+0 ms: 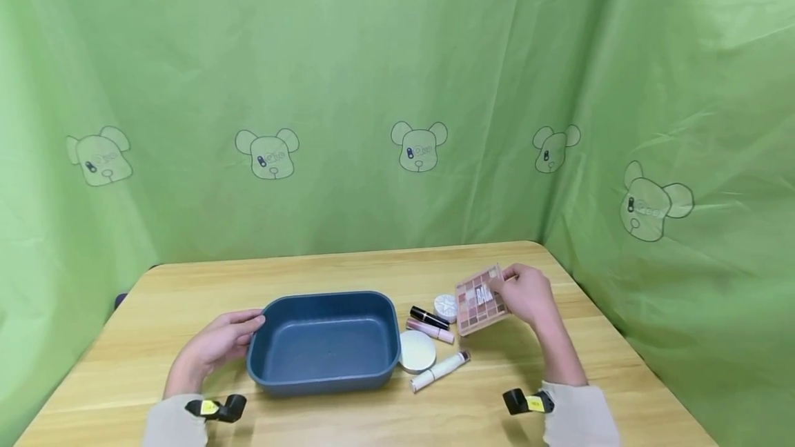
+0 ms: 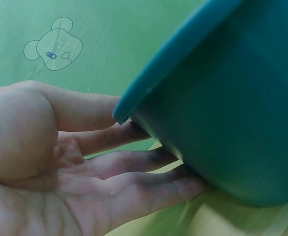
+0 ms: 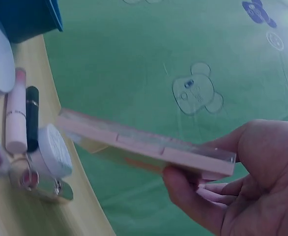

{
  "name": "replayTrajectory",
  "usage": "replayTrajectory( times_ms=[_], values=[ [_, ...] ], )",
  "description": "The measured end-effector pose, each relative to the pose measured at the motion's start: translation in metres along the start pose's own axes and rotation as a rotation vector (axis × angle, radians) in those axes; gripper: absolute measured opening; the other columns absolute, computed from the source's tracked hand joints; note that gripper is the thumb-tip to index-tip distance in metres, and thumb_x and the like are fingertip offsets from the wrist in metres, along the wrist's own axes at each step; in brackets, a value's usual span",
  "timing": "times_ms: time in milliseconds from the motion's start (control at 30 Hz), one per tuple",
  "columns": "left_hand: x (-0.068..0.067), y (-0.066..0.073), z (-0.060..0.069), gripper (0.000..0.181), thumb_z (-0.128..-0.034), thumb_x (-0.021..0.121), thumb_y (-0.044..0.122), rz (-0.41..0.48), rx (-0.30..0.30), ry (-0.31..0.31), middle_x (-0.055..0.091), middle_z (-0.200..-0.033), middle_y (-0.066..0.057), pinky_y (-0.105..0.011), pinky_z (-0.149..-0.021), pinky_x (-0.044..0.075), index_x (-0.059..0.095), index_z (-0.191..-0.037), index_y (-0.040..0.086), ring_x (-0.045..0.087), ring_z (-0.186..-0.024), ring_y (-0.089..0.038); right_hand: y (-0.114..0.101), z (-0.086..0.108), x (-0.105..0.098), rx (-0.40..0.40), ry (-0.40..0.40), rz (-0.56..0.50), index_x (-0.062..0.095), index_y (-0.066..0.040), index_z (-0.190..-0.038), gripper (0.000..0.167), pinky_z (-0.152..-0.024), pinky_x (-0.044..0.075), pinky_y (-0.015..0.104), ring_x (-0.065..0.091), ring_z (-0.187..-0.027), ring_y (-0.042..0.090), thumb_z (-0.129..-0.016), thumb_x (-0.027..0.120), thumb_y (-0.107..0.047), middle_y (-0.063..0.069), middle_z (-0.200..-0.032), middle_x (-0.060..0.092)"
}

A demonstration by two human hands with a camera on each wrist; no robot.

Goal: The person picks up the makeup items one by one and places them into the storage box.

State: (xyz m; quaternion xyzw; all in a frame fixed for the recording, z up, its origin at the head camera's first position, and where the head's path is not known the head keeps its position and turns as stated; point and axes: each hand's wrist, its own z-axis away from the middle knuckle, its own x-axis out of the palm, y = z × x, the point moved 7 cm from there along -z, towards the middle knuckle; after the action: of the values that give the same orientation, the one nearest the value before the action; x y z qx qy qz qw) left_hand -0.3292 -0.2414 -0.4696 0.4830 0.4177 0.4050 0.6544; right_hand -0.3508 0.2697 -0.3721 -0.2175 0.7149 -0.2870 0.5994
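A dark blue basin (image 1: 329,385) stands on the table. At its left end my left hand (image 1: 219,343) touches the rim and outer wall with nearly straight fingers; the left wrist view shows the thumb at the rim of the basin (image 2: 242,108) and the other fingers against the wall below. My right hand (image 1: 526,295) pinches the right edge of a pink eyeshadow palette (image 1: 481,301), raised and tilted over the table. In the right wrist view, thumb and fingers of the hand (image 3: 262,172) hold one end of the thin palette (image 3: 144,147).
Between basin and palette lie a round white compact (image 1: 417,352), a white tube (image 1: 439,372), a pink tube (image 1: 430,330), a black tube (image 1: 429,317) and a small embossed compact (image 1: 445,308). A shiny gold-toned item (image 3: 43,186) shows beside them. Green curtains (image 1: 348,212) hang behind the table.
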Motion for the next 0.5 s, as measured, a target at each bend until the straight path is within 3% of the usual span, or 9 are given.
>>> replayTrajectory(
  times_ms=[200,500],
  values=[
    [-0.001,0.001,0.001,0.065,-0.1082,0.048,0.023,-0.006,0.010,-0.009,0.046,-0.147,-0.037,-0.044,-0.101,0.058,0.022,-0.151,-0.020,0.058,-0.130,-0.042,-0.014,-0.003,0.014,-0.035,-0.003,-0.046,0.066,0.005,-0.103,0.028,-0.058,0.051,0.028,0.060,-0.075,0.024,-0.092,0.064,-0.020,0.017,-0.089,0.067],
    [-0.001,0.002,0.001,0.063,-0.1079,0.048,0.021,-0.018,0.006,0.009,0.044,-0.148,-0.038,-0.045,-0.101,0.057,0.024,-0.150,-0.021,0.056,-0.131,-0.044,-0.032,-0.004,0.033,-0.051,-0.071,-0.165,0.063,0.006,-0.109,0.031,-0.056,0.059,0.031,0.064,-0.066,0.018,-0.095,0.064,-0.022,0.015,-0.086,0.068]
  ],
)
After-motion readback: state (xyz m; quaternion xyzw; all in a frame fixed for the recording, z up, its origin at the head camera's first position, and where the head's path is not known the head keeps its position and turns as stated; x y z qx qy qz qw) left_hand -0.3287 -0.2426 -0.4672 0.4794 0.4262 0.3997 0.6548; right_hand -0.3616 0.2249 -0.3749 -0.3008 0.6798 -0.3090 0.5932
